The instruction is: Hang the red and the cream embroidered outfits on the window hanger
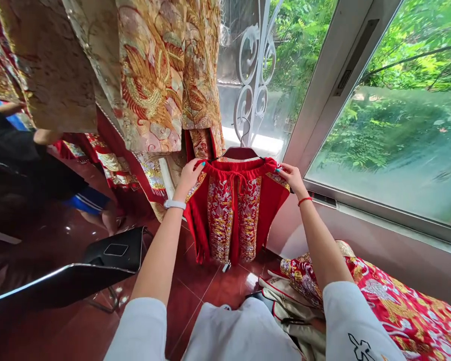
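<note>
A red embroidered skirt (220, 210) with a gathered waist and a tied cord hangs from a dark hanger (240, 153) in front of me. My left hand (191, 175) pinches the skirt's left upper corner, with a light band on the wrist. At the right upper corner, my right hand (291, 178) has its thumb and fingers closed on the fabric. Between my hands the waistband is spread wide. The hanger's hook rises by a white scrolled metal grille (252, 75); whether it hangs on it I cannot tell.
Gold embroidered garments (150, 85) hang at the upper left. Red and gold garments (394, 301) are piled at the lower right below the window (394, 115). A black chair (116, 250) stands at the left. Another person (33, 160) in dark clothing is beyond it.
</note>
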Demonstrator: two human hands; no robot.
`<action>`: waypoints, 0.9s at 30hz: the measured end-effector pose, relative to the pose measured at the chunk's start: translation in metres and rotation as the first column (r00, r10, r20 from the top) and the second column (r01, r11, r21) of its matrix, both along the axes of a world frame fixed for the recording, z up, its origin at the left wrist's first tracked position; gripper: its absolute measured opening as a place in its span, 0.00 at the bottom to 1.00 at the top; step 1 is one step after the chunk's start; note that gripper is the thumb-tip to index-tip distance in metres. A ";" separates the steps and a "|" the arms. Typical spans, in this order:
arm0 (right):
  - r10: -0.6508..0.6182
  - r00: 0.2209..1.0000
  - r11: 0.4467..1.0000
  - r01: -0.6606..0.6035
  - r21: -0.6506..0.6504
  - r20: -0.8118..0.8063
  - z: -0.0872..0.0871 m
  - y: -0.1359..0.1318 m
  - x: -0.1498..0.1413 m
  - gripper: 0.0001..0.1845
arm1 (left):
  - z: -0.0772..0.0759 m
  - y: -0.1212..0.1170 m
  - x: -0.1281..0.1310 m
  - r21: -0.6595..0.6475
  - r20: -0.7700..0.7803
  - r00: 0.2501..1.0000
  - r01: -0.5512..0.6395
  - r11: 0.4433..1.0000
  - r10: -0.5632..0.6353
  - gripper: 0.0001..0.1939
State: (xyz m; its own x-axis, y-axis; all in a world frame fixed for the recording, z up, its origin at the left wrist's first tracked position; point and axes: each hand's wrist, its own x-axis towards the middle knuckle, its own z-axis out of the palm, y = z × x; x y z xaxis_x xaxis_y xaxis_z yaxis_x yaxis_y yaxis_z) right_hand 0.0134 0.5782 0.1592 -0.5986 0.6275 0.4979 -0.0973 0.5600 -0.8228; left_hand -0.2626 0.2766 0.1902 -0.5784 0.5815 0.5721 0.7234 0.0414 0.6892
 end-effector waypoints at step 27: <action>-0.088 0.994 0.996 0.086 -0.026 -0.064 -0.024 0.000 0.014 0.24 | -0.054 -0.037 -0.009 0.226 0.287 0.948 -0.206 0.952 0.137 0.16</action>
State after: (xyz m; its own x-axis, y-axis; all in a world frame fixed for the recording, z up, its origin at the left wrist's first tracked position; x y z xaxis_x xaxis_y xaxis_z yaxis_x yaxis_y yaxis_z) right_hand 0.0276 0.5786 0.1352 -0.5079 0.6878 0.5186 -0.1029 0.5492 -0.8293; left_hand -0.2714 0.2398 0.1361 -0.8065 0.3184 0.4983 0.5106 -0.0501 0.8584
